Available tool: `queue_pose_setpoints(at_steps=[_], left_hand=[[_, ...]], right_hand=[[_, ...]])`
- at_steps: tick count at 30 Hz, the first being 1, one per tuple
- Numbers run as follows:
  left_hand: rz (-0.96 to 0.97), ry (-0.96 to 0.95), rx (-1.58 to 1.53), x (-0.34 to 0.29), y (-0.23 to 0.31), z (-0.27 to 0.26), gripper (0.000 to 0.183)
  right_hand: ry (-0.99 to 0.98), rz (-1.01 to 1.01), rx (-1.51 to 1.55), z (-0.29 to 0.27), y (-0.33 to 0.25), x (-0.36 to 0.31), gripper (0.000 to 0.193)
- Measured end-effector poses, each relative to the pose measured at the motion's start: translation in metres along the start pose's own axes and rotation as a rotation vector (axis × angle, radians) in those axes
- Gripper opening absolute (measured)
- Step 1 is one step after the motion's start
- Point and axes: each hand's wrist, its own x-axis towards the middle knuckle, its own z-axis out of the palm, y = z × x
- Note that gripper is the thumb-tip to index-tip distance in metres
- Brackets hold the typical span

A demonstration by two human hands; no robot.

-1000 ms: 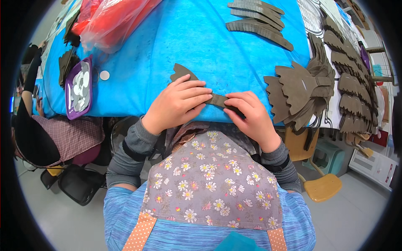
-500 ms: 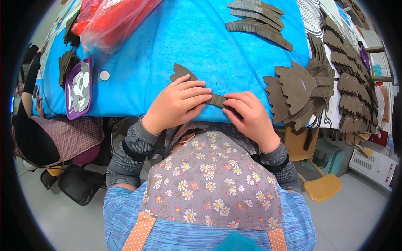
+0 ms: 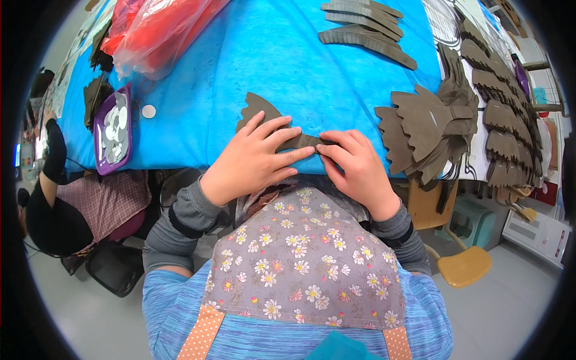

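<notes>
A dark brown, scallop-edged flat piece (image 3: 259, 107) lies at the near edge of the blue-covered table, its wide end to the left and a narrow strip running right. My left hand (image 3: 252, 151) rests flat across it with the fingers spread, hiding its middle. At the strip's right end, my right hand (image 3: 355, 168) pinches it between thumb and fingers, near my left index fingertip. Right of my hands sits a fanned pile of similar scalloped pieces (image 3: 423, 129). Several long ribbed brown strips (image 3: 367, 43) lie stacked toward the far side.
A purple basket (image 3: 98, 141) of white and grey discs stands on the left, with one white disc (image 3: 149, 111) beside it. Red plastic bags (image 3: 159, 42) lie beyond. Rows of scalloped pieces (image 3: 504, 120) line the right. A co-worker's arm (image 3: 53, 162) shows at far left.
My left hand has spread its fingers wider, and its index finger now reaches right along the strip. The scalloped piece has shifted slightly left. The co-worker's arm at far left has moved.
</notes>
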Motion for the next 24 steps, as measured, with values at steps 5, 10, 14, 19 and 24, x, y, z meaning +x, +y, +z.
queue_pose_setpoints(at_steps=[5,10,14,19,24], left_hand=[[0.05,0.034,-0.023,0.004,-0.009,-0.004,0.05],[-0.211,0.049,-0.188,0.035,-0.007,-0.013,0.04],[-0.347,-0.124,-0.422,0.052,-0.016,-0.02,0.026],[-0.555,0.187,-1.158,0.056,-0.012,-0.029,0.016],[-0.531,0.313,-1.264,0.071,0.01,-0.034,0.017]], right_hand=[[-0.019,0.016,0.011,-0.003,0.002,0.001,0.017],[-0.052,-0.014,0.052,-0.008,0.007,0.009,0.023],[0.283,0.083,0.121,-0.013,0.003,0.017,0.029],[0.404,0.456,0.812,-0.015,0.009,0.017,0.02],[0.329,0.28,0.924,-0.012,0.008,0.034,0.016]])
